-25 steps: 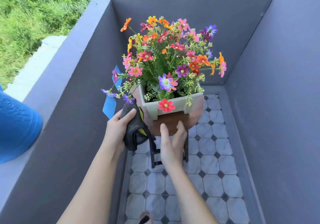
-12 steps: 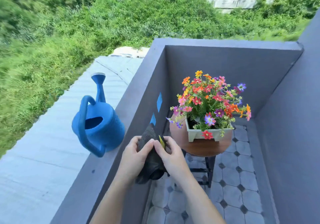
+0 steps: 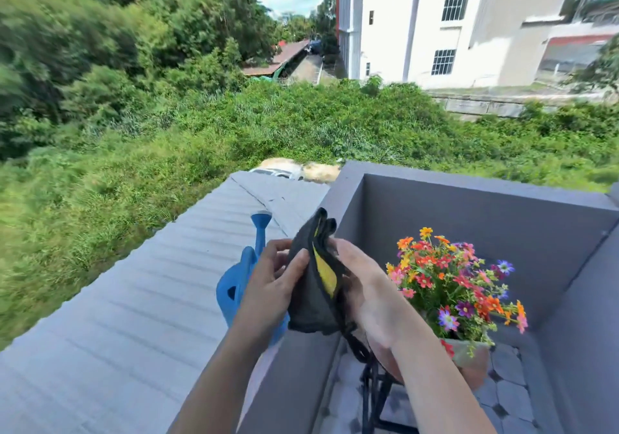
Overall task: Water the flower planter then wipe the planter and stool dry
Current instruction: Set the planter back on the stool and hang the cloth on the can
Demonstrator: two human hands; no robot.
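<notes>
Both hands hold a dark grey cloth [image 3: 310,303] with a yellow patch up at chest height. My left hand [image 3: 273,286] grips its left side and my right hand [image 3: 366,296] its right side. Behind the left hand, the blue watering can [image 3: 239,286] stands on the wall ledge, mostly hidden. Lower right, the white planter [image 3: 469,351] of colourful flowers [image 3: 452,279] sits on the round wooden stool [image 3: 475,375], whose dark legs [image 3: 373,396] show below my right forearm.
The grey balcony wall [image 3: 469,205] encloses the corner on three sides. Tiled floor [image 3: 512,396] lies below. A corrugated roof [image 3: 150,299] and thick greenery lie beyond the ledge, with a white building further off.
My view has lifted from the planter to the outside. My right hand left the stool edge and joined the left on the cloth, and both raised it higher.
</notes>
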